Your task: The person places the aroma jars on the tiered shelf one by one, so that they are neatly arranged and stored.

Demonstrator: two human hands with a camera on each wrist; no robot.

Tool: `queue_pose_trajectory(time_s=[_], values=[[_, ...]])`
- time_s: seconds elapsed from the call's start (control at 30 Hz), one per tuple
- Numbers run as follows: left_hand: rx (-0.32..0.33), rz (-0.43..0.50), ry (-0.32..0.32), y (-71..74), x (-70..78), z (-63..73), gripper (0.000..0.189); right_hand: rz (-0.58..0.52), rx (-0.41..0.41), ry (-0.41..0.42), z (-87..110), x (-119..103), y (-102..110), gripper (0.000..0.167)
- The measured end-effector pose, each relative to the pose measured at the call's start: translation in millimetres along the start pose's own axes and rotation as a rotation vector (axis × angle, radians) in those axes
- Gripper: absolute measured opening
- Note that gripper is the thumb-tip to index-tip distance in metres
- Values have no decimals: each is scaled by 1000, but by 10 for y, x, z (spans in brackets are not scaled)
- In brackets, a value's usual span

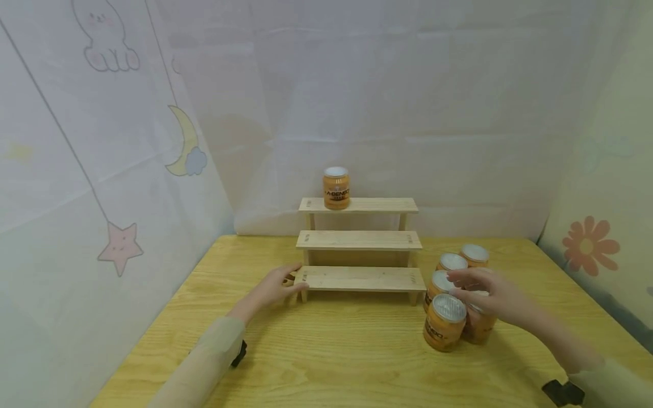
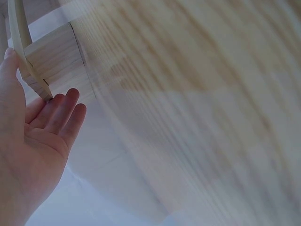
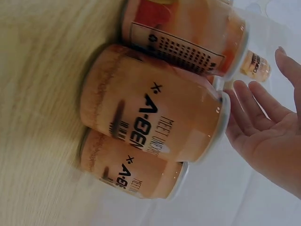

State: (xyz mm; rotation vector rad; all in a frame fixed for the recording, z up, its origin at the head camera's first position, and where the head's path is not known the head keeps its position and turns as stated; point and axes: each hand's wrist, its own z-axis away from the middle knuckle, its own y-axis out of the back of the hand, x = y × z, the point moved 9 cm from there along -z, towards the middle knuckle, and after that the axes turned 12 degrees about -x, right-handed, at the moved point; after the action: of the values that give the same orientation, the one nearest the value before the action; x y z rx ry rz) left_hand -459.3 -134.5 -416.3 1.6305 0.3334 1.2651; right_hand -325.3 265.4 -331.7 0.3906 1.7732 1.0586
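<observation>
A three-step wooden shelf [image 1: 359, 278] stands on the table. My left hand [image 1: 272, 285] holds the left end of its lowest board, thumb on one side and fingers on the other, as the left wrist view [image 2: 47, 136] shows. One orange can [image 1: 336, 190] with a pale lid stands upright on the top board, left of its middle. Several matching cans [image 1: 444, 326] are grouped on the table right of the shelf. Over them hovers my right hand [image 1: 492, 297], fingers loosely bent and holding nothing. In the right wrist view it is beside the lid end of a can [image 3: 155, 106].
The yellow wood-grain table [image 1: 326, 357] reaches back to a white cloth wall [image 1: 433, 113]. Side cloths carry printed figures, such as a pink star [image 1: 121, 248] on the left and a red flower [image 1: 586, 246] on the right.
</observation>
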Motion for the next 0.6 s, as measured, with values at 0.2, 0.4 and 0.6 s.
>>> queue_pose_trajectory(time_s=[0.2,0.4,0.6], values=[[-1,-1,-19,7,19,-3,72,151,60,45,35,-81,-130,36],[-2,-8,-26,8,28,-1,73,248,90,39,24,-117,-190,48],[1,0,-14,-1,14,8,74,236,54,135,35,-237,-258,44]])
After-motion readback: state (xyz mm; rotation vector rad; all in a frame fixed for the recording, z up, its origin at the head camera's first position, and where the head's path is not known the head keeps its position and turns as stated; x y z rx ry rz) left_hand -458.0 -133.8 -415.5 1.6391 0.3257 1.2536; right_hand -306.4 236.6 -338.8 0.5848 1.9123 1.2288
